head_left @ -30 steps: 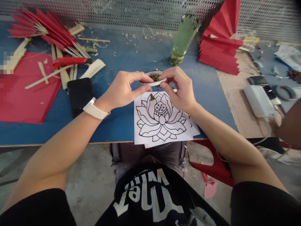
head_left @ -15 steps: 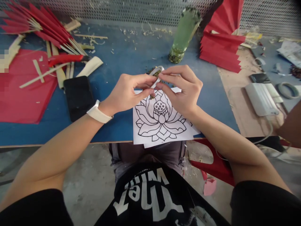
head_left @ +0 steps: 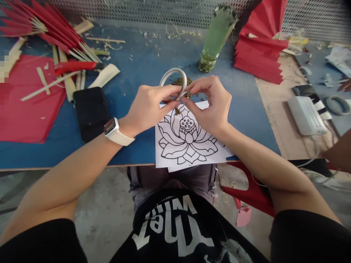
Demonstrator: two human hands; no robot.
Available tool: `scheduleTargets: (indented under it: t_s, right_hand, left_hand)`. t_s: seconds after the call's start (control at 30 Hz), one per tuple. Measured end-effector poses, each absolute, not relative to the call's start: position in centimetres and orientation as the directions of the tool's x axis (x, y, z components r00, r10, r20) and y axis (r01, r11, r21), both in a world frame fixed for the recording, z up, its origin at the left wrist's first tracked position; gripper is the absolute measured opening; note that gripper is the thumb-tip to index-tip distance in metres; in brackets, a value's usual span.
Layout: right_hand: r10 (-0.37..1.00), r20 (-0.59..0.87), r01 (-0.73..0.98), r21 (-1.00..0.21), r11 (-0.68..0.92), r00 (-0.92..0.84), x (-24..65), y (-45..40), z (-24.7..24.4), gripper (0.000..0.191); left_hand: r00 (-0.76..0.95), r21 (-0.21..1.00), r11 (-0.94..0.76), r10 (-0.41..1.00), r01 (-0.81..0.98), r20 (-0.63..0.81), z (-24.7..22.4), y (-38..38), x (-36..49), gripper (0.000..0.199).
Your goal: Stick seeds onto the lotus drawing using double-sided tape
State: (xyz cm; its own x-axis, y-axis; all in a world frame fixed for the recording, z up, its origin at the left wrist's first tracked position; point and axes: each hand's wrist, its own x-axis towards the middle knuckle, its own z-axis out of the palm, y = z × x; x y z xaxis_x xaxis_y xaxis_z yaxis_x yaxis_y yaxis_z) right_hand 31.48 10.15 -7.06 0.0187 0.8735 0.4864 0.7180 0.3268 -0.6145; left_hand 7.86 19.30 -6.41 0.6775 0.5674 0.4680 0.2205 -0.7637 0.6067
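A narrow white roll of tape [head_left: 165, 75] stands on its edge above the paper, its open ring facing me. My left hand [head_left: 149, 106] is closed on the roll's lower side, thumb in front and fingers behind. At the roll's right edge, the thumb and forefinger of my right hand [head_left: 212, 104] pinch it; whether they have a loose tape end I cannot make out. Under my hands lies a white sheet with a lotus line drawing [head_left: 189, 146], a second sheet partly beneath it. A small heap of dark dried bits [head_left: 179, 82] shows through and behind the ring.
A tilted-looking green bottle [head_left: 215, 40] stands behind my right hand. At left are a black phone [head_left: 91, 113], a red-handled tool [head_left: 74, 67], wood strips, red paper [head_left: 30, 109] and red folded fans [head_left: 52, 25]. A white power bank [head_left: 306, 116] and another tape roll [head_left: 338, 105] lie right.
The roll of tape has turned from a steep slant to face me, rising to the left of its former place. My left wrist has rotated, bringing the watch face into view.
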Motion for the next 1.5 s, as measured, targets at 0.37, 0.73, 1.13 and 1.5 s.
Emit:
scheduleTargets:
  t_s: [0.37,0.73,1.13,1.5]
  right_hand:
    - [0.81,0.584,0.759,-0.5,0.416,-0.059,33.1,10.9,-7.9,0.018]
    - [0.703,0.697,0.626,-0.485,0.61,-0.145,33.6,12.2,-10.3,0.01]
    - [0.699,0.702,0.628,-0.484,0.61,-0.139,33.6,12.5,-10.1,0.003]
    - [0.632,0.76,0.619,-0.428,0.659,-0.147,33.4,12.3,-10.3,0.009]
  left_hand:
    - [0.701,0.552,-0.792,0.549,0.261,0.456,-6.2,19.6,7.9,0.013]
    - [0.738,0.56,-0.751,0.588,0.348,0.33,-7.5,20.4,8.7,0.024]
    - [0.673,0.322,-0.752,0.659,0.575,0.335,-6.4,19.1,8.8,0.039]
    - [0.66,0.305,-0.775,0.632,0.554,0.406,-6.5,18.8,9.0,0.033]
